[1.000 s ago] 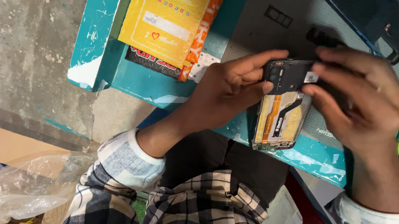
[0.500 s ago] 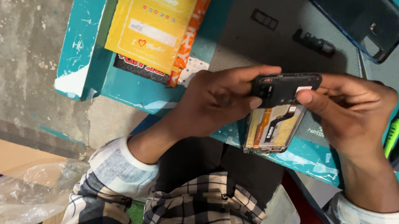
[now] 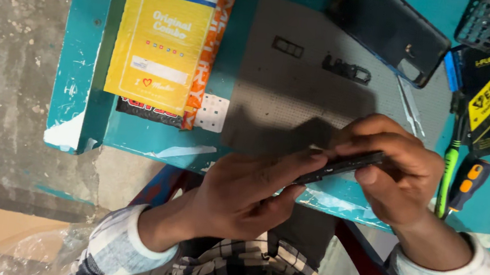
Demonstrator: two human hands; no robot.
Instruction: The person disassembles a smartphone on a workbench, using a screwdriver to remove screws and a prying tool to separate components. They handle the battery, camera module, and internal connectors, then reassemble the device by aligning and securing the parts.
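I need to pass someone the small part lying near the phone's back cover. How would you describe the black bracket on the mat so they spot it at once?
On the teal table lies a grey work mat. Near its top edge, beside the dark phone back cover, sits the small black bracket. Unlike the rectangular tray frame to its left, it is irregular in outline.

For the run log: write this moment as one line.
left hand: grips phone frame | right hand: grips same frame, edge-on | under: grey mat | beside: yellow box, green screwdriver
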